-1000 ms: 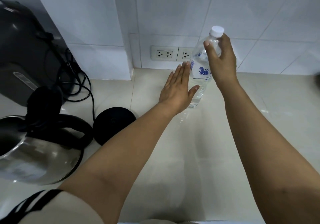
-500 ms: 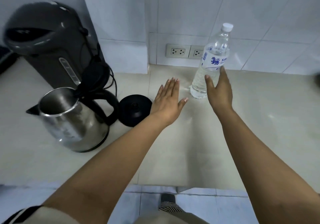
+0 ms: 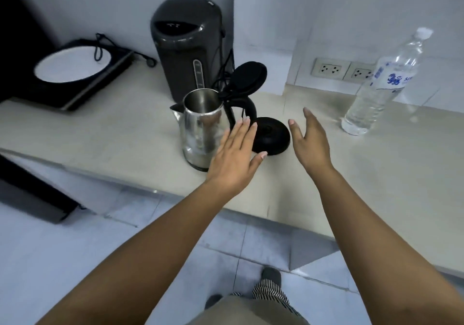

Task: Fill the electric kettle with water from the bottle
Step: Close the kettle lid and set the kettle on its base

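Note:
A steel electric kettle (image 3: pixel 200 124) stands on the counter with its black lid (image 3: pixel 248 76) flipped up and its mouth open. Its round black base (image 3: pixel 272 136) lies just to the right, apart from it. A clear water bottle (image 3: pixel 376 91) with a white cap stands upright at the right, capped. My left hand (image 3: pixel 236 156) hovers flat and open in front of the kettle's right side, touching nothing. Over the counter to the right of the base, my right hand (image 3: pixel 311 141) is open and empty, well left of the bottle.
A tall dark grey hot-water dispenser (image 3: pixel 185 46) stands behind the kettle with cords beside it. A black tray with a white plate (image 3: pixel 72 66) sits at the far left. Wall sockets (image 3: pixel 331 68) are behind the bottle. The counter edge (image 3: pixel 251 206) runs below my hands.
My right hand let go of the bottle, which now stands on the counter. Both hands drew back and shifted left toward the kettle; the view pulled back and turned left.

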A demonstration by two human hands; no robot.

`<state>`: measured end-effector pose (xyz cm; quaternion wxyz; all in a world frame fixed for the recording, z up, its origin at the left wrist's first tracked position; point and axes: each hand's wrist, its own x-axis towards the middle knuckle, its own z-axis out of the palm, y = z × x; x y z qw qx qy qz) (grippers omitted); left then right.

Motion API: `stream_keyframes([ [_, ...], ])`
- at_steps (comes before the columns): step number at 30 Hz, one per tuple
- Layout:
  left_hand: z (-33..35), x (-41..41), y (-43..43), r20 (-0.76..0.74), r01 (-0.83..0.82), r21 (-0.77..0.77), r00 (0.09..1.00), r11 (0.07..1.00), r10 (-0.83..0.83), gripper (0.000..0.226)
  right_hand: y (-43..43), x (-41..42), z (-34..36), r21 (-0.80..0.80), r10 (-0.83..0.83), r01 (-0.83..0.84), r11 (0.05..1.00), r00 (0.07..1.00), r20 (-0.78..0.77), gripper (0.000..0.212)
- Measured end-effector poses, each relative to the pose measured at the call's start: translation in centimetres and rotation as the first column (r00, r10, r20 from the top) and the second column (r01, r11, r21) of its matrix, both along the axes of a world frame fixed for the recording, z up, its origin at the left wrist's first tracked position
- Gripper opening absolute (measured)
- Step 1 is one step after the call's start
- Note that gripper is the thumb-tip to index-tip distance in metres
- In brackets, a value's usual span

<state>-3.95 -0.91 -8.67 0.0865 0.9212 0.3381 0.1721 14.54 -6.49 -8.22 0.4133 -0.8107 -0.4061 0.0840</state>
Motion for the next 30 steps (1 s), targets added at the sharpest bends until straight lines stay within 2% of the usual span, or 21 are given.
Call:
stream_keyframes([
  [4, 0.4, -4.0, 2.4, 0.058, -0.171, 0.061, 0.984, 0.983, 0.167, 0.066, 2.2, -2.6, 1.7, 0.07, 0.062, -0.059, 0.996, 0.998, -0.033, 0.059],
  [10, 0.8, -6.9, 6.5, 0.045, -0.397, 0.002, 0.917, 0.918, 0.396, 0.069, 6.1, -3.4, 3.6, 0.142, 0.115, -0.099, 0.985, 0.987, -0.111, 0.062],
  [14, 0.7, -7.7, 8.8, -0.025, -0.452, -0.034, 0.892, 0.891, 0.452, 0.07, 8.4, -3.9, 4.2, 0.162, 0.132, -0.105, 0.981, 0.977, -0.167, 0.063],
  [21, 0.5, -8.4, 10.2, -0.087, -0.429, -0.059, 0.902, 0.901, 0.424, 0.07, 10.5, -5.8, 5.2, 0.283, 0.155, -0.093, 0.955, 0.966, -0.205, 0.047],
  [23, 0.4, -8.6, 10.3, -0.094, -0.419, -0.069, 0.906, 0.905, 0.412, 0.072, 11.0, -6.8, 5.7, 0.316, 0.192, -0.136, 0.939, 0.97, -0.152, 0.047],
  [26, 0.2, -8.7, 10.4, -0.108, -0.413, -0.071, 0.908, 0.908, 0.404, 0.075, 11.9, -8.2, 6.3, 0.291, 0.273, -0.272, 0.917, 0.961, 0.038, 0.048],
  [30, 0.1, -9.0, 10.6, -0.122, -0.393, -0.073, 0.916, 0.917, 0.383, 0.079, 12.8, -9.8, 5.7, 0.064, 0.426, -0.469, 0.881, 0.845, 0.325, 0.054],
])
